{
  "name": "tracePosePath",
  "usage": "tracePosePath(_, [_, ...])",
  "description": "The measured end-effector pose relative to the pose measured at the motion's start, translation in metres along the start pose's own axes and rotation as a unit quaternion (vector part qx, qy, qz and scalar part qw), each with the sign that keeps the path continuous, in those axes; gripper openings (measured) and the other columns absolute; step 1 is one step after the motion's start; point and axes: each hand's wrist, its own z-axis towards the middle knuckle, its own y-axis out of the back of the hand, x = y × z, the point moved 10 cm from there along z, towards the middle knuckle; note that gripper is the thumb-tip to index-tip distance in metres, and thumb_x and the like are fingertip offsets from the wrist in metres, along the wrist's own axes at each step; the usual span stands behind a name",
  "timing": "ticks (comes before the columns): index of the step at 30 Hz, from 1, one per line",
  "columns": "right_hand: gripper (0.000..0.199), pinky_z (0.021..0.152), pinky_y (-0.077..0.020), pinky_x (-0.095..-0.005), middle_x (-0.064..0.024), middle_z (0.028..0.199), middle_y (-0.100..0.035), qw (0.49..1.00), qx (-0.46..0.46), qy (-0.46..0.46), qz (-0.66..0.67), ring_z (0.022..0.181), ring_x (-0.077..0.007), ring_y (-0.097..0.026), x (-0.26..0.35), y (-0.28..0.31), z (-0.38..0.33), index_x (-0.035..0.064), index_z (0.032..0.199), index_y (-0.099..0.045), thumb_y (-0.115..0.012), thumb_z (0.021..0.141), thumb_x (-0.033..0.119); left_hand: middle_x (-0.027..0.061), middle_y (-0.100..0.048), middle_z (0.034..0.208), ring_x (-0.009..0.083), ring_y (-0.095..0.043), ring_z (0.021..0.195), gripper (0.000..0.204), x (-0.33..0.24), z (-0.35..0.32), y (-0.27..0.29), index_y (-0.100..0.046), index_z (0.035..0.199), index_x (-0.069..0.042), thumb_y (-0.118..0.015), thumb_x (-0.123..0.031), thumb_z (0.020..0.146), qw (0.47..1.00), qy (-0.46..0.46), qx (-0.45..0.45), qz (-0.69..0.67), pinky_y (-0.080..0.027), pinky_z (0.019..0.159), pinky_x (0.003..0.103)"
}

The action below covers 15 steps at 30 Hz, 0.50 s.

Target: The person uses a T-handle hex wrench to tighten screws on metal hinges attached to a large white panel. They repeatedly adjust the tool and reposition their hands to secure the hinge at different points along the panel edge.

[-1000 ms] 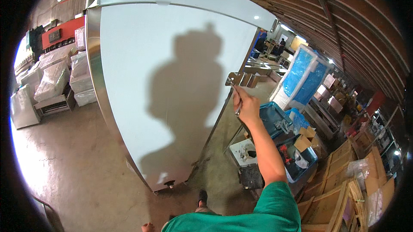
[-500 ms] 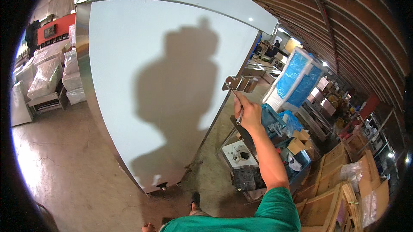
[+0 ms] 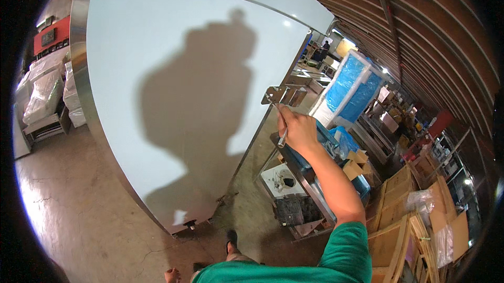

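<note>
The left hand (image 3: 172,275) hung beside the green shirt (image 3: 262,274), too small and cut off to tell its grip; the right hand (image 3: 299,129) was curled closed around a slim metal tool (image 3: 283,139); the tool's far end lay at a metal bracket (image 3: 272,94) by the white panel's (image 3: 194,94) right edge; beyond stood a blue-and-white wrapped box (image 3: 345,83).

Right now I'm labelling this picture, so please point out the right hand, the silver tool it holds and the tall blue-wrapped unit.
Right hand (image 3: 301,128): head view, on the back of it.
Silver tool (image 3: 282,140): head view, on its lower end.
Tall blue-wrapped unit (image 3: 345,84): head view, on a blue face.
</note>
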Motion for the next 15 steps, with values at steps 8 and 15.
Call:
tracePosePath(8, [0.033,0.054,-0.0539,-0.0409,-0.0134,0.070,-0.067,0.997,0.037,0.041,-0.046,0.063,-0.0299,-0.069,0.012,-0.001,0.006,0.0025,0.112,-0.065,-0.064,0.079,0.007,0.0093,-0.061,0.067,0.0250,-0.057,0.047,0.022,-0.021,0.018,-0.013,-0.062,0.089,-0.004,-0.060,-0.026,0.096,0.999,-0.006,0.041,0.021,-0.041,0.039,0.037])
tracePosePath(15, [0.044,0.052,-0.0550,-0.0371,-0.0093,0.064,-0.063,0.952,0.070,0.205,-0.215,0.058,-0.0251,-0.068,0.024,-0.010,0.009,-0.0003,0.120,-0.064,-0.059,0.079,0.013,0.0130,-0.063,0.067,0.0252,-0.055,0.045,0.027,-0.023,0.027,-0.009,-0.062,0.090,-0.003,-0.060,-0.029,0.097,0.999,-0.006,0.046,0.023,-0.040,0.040,0.038])
